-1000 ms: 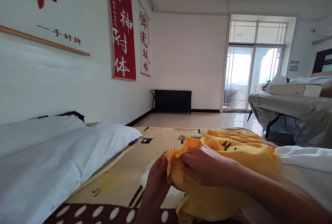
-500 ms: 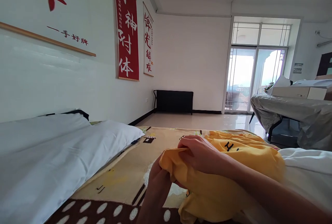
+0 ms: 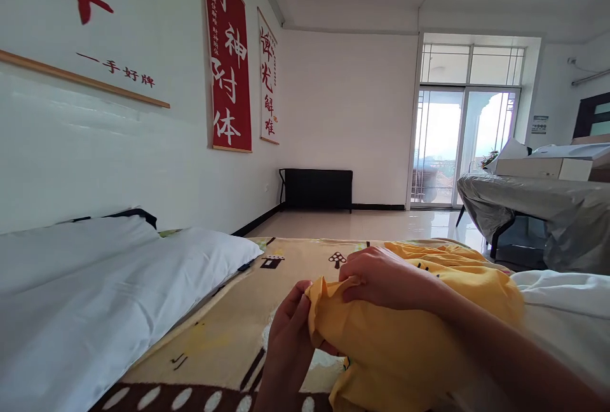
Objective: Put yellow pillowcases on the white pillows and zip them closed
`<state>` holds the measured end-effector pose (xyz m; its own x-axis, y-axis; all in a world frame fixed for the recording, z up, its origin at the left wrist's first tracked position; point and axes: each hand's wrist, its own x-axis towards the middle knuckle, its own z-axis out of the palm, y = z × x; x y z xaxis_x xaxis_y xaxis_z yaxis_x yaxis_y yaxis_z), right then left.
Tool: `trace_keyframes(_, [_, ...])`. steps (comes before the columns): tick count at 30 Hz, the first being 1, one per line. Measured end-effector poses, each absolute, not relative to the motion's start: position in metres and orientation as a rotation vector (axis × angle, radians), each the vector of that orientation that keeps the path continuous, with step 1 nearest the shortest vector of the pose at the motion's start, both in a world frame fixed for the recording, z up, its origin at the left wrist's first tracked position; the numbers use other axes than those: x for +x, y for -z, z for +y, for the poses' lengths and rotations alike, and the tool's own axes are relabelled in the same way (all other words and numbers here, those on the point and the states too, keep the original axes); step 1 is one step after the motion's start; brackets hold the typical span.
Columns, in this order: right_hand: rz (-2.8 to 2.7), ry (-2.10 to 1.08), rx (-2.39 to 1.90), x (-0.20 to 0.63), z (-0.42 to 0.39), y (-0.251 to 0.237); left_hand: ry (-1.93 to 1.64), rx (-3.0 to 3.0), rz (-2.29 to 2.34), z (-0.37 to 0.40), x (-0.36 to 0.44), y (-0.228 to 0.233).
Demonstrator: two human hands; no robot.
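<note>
A yellow cloth (image 3: 395, 336) with small dark marks lies bunched across the bed at the right; its exact kind does not show. My left hand (image 3: 290, 336) pinches the cloth's near-left edge between thumb and fingers. Just to the right, my right hand (image 3: 376, 275) is closed on the same edge from above, its fingertips partly hidden in the folds. Between the two hands the edge stands up in small gathers. Beyond the right forearm, the rest of the cloth spreads towards a white fabric bundle (image 3: 567, 304).
White pillows (image 3: 143, 297) lie along the left wall. Under everything is a beige patterned blanket (image 3: 223, 336) with a brown dotted border. A black folded frame (image 3: 318, 189) stands at the far wall. At the right is a plastic-covered table (image 3: 538, 202) with boxes (image 3: 538, 167).
My right hand has slid slightly right along the edge, away from the left. The left thumb and fingers now show more clearly. The head view has shifted slightly.
</note>
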<state>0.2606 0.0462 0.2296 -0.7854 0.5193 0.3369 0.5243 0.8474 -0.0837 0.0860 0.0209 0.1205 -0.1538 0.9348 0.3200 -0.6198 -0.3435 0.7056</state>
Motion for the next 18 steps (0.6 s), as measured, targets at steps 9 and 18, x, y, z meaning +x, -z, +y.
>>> trace_keyframes(9, [-2.435, 0.296, -0.745, 0.246, 0.024, -0.226, -1.821, 0.817, 0.463, 0.021, 0.092, -0.125])
trace_keyframes(18, [-2.474, 0.083, -0.607, 0.23, 0.042, -0.209, -1.732, 0.932, 0.527, 0.03, 0.083, -0.116])
